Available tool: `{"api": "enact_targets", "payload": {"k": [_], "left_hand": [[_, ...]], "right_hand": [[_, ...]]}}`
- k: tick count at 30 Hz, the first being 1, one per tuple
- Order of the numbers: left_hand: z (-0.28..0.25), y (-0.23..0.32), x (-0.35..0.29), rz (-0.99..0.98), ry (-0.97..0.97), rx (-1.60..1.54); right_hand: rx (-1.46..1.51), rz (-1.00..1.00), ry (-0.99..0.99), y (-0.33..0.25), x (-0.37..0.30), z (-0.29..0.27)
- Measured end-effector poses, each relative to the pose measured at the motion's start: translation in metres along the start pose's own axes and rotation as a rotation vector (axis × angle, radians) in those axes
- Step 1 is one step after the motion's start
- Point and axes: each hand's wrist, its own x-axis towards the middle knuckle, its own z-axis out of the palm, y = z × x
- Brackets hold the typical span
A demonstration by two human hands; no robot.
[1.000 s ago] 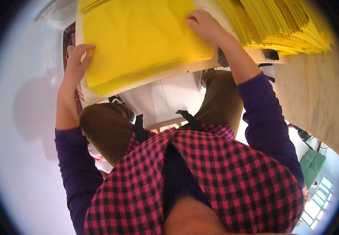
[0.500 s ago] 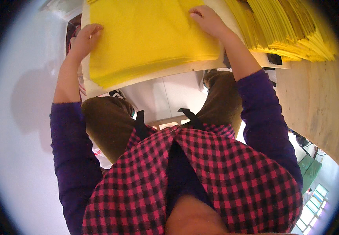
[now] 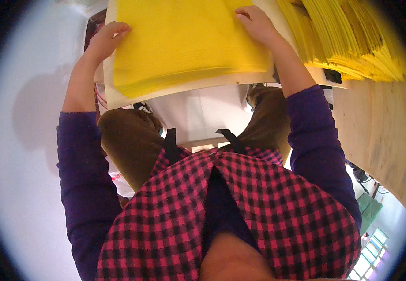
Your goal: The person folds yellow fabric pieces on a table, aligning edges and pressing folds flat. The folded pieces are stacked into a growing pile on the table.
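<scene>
A flat yellow fabric piece [image 3: 191, 47], seemingly several layers thick at its near edge, lies on a pale wooden board in front of me. My left hand [image 3: 108, 39] is at its left edge, with thumb and fingers closed together on the margin. At the right side, my right hand [image 3: 257, 24] pinches the fabric between thumb and bent fingers. The far part of the fabric runs out of the picture at the top.
A tall pile of folded yellow fabric [image 3: 348, 37] stands at the far right, on a wooden tabletop [image 3: 376, 122]. The pale board [image 3: 165, 91] ends just above my knees. A white wall [image 3: 29, 140] is close on my left.
The view has shifted slightly. Both hands keep their places at the fabric's sides, and the fabric near my right hand looks smoother than before.
</scene>
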Motion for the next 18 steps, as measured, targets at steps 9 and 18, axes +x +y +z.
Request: {"api": "enact_targets", "payload": {"k": [9, 18], "left_hand": [[0.007, 0.041, -0.035, 0.118, 0.004, -0.02], [0.021, 0.045, -0.064, -0.212, 0.215, -0.266]], "right_hand": [[0.121, -0.128, -0.071, -0.014, -0.03, 0.0], [0.326, 0.376, 0.282, 0.029, -0.022, 0.006]]}}
